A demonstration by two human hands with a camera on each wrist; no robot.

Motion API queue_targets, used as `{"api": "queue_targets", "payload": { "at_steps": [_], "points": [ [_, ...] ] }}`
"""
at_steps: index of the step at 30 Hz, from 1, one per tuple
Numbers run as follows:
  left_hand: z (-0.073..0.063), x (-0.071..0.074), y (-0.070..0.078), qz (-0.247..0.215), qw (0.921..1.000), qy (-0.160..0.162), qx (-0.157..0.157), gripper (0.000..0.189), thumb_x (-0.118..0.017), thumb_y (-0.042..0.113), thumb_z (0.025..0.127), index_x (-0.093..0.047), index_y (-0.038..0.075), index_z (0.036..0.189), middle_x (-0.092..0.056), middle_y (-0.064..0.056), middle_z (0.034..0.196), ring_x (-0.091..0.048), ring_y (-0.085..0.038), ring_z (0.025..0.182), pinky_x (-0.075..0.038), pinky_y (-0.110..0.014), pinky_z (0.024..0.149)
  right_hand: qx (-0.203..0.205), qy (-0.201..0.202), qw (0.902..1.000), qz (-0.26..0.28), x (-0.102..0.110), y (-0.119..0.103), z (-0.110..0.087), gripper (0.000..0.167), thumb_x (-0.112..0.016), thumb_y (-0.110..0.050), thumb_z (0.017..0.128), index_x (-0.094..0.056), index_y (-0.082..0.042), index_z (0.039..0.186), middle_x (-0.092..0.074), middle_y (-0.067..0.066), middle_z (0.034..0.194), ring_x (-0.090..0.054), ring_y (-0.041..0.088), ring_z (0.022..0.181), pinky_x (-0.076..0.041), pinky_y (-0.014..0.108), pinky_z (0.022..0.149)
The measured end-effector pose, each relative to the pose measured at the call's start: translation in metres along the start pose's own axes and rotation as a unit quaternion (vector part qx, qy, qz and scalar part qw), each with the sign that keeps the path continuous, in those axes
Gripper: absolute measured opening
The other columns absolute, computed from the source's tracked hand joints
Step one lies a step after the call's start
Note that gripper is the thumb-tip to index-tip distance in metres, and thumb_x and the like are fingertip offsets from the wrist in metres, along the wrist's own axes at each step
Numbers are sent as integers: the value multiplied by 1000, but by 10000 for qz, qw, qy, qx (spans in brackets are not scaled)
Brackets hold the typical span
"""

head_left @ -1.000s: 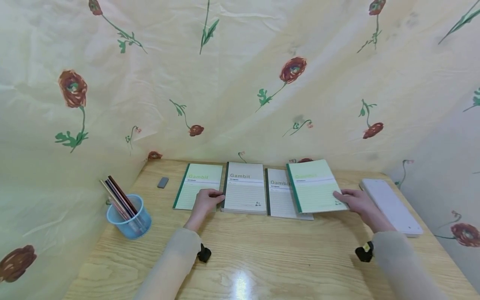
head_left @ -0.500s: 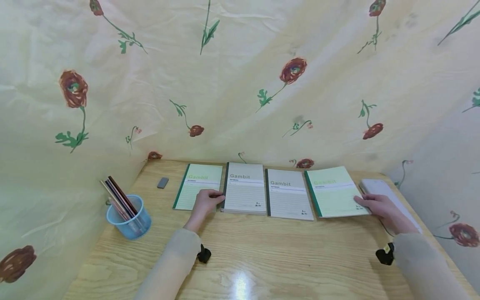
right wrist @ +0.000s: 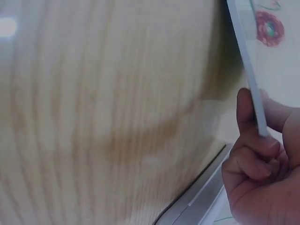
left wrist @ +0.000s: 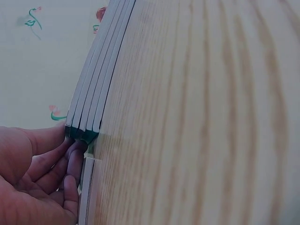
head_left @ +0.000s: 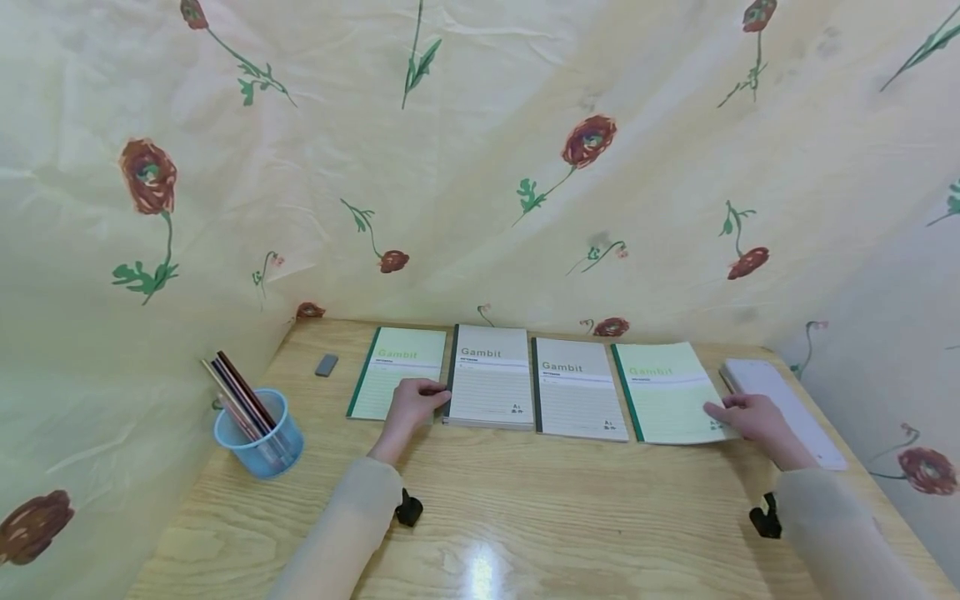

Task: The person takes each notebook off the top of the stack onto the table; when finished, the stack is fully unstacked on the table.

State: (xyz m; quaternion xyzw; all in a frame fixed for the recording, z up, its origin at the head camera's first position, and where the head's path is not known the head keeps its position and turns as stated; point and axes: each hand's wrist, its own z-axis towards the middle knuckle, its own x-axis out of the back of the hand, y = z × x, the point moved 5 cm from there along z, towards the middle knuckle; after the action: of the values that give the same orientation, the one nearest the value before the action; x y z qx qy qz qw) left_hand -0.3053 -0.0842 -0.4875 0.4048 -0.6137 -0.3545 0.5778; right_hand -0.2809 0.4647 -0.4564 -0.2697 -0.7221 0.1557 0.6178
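My right hand (head_left: 761,423) pinches the lower right corner of a green-spined notebook (head_left: 663,404), thumb on the cover and fingers beneath. In the right wrist view that notebook's edge (right wrist: 247,70) is raised at the held corner above the table. My left hand (head_left: 412,406) is at the dark spine of a grey notebook stack (head_left: 491,379), thumb at its upper edge. The left wrist view shows curled fingers (left wrist: 75,161) against the stack's spine end. Beneath this hand lies another green notebook (head_left: 408,346), partly covered. A thinner grey notebook (head_left: 577,392) lies between the stack and the held notebook.
A blue pencil cup (head_left: 258,437) holding several pencils stands at the left. Behind it lies a small grey eraser-like block (head_left: 326,365). A long white case (head_left: 795,417) sits close by the right hand. Flowered cloth (head_left: 465,167) hangs behind the wooden table (head_left: 555,517).
The right hand has carried the green notebook rightward off the thin grey one and lowered it beside it. Over the last half second, the hand has shifted slightly left. The left hand stays put.
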Motion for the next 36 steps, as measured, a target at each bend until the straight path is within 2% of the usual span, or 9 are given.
{"api": "queue_targets", "payload": {
  "at_steps": [6, 10, 13, 18, 26, 31, 36],
  "points": [
    [-1, 1, 1, -39, 10000, 4, 15, 21, -71, 14, 93, -74, 1, 110, -71, -11, 106, -64, -25, 97, -53, -42, 88, 133, 285, 9975, -625, -3, -8, -5, 54, -63, -40, 97, -60, 14, 101, -62, 24, 92, -57, 34, 83, -45, 41, 69],
    [-2, 1, 2, -60, 10000, 8, -6, 21, -71, 13, 93, -74, 1, 110, -71, -11, 105, -64, -25, 97, -52, -42, 88, 64, 465, 9958, -792, -8, -9, -6, 43, -65, -37, 96, -61, 6, 90, -60, 14, 80, -53, 28, 75, -40, 37, 64],
    [-1, 1, 1, -77, 10000, 4, -9, 21, -71, 13, 93, -74, 1, 110, -71, -11, 105, -64, -25, 97, -52, -42, 88, -129, 513, 9949, -856, -10, -9, -7, 42, -65, -38, 95, -62, 4, 90, -59, 12, 79, -51, 26, 73, -38, 35, 61],
    [-1, 0, 1, -83, 10000, 12, -35, 21, -72, 13, 93, -73, 0, 110, -71, -12, 105, -65, -26, 98, -53, -42, 88, -362, 513, 9938, -921, -12, -9, -11, 45, -64, -40, 95, -62, 6, 94, -61, 16, 84, -53, 28, 75, -39, 37, 62],
    [-1, 1, 3, -126, 9997, 52, -203, 20, -72, 10, 92, -74, -2, 108, -72, -13, 103, -66, -28, 98, -53, -42, 87, -419, 558, 9939, -852, -13, -13, -13, 47, -64, -36, 96, -61, 10, 98, -62, 20, 88, -54, 31, 79, -42, 40, 65],
    [-2, 1, 3, -133, 9997, 35, -195, 20, -71, 10, 93, -74, -2, 108, -72, -13, 104, -65, -27, 97, -54, -41, 86, -458, 590, 9936, -852, -14, -13, -14, 44, -64, -35, 96, -61, 9, 97, -61, 18, 86, -53, 31, 78, -41, 38, 64],
    [-2, 1, 3, -142, 9997, 13, -183, 21, -72, 11, 92, -74, -1, 109, -72, -13, 104, -65, -26, 96, -53, -40, 85, -453, 704, 9930, -836, -14, -20, -19, 46, -60, -36, 98, -59, 10, 102, -61, 21, 89, -54, 32, 79, -42, 38, 63]
  ]
}}
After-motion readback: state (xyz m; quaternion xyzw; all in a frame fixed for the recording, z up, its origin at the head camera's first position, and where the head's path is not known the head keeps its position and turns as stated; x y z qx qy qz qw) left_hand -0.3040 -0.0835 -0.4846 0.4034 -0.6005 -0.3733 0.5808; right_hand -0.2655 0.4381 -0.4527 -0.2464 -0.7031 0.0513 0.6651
